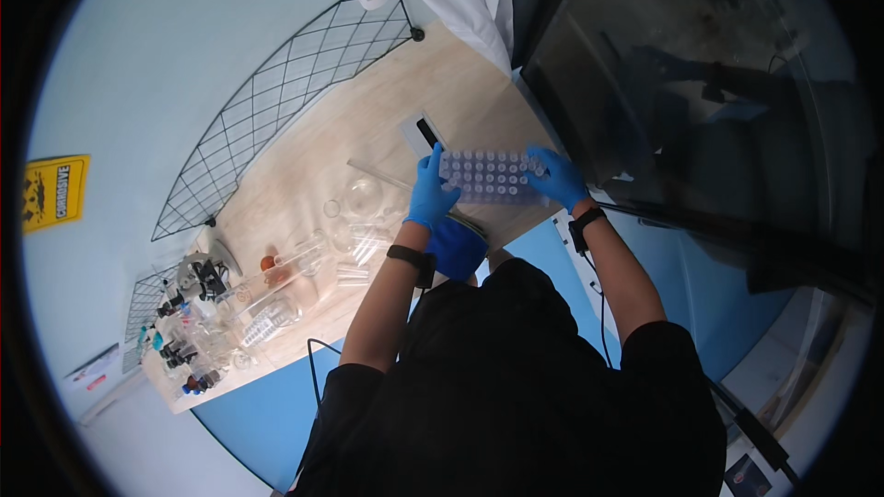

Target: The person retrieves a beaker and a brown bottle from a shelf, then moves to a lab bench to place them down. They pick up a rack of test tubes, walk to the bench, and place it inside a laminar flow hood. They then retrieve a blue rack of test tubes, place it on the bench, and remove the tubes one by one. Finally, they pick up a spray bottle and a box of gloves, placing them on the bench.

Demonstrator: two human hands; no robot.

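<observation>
A clear plastic tube rack (492, 186) with rows of small capped tubes is held over the bench in front of me. My left hand (431, 188), in a blue glove, grips its left end, with the thumb along the near side. At the right end is my right hand (558, 176), also gloved in blue, its fingers over the corner and the last tubes. Beyond the rack lies a white, flat item with a black strip (423, 132). A blue object (456, 247) sits below my left hand at the bench's near edge.
Glass flasks (364, 196), a glass dish (332, 208) and clear tubes (353, 274) stand or lie to the left. Farther left are a microscope (202, 275) and crowded glassware. A black wire grid (276, 96) runs along the wall. A large dark glass-fronted cabinet (690, 96) borders the right side.
</observation>
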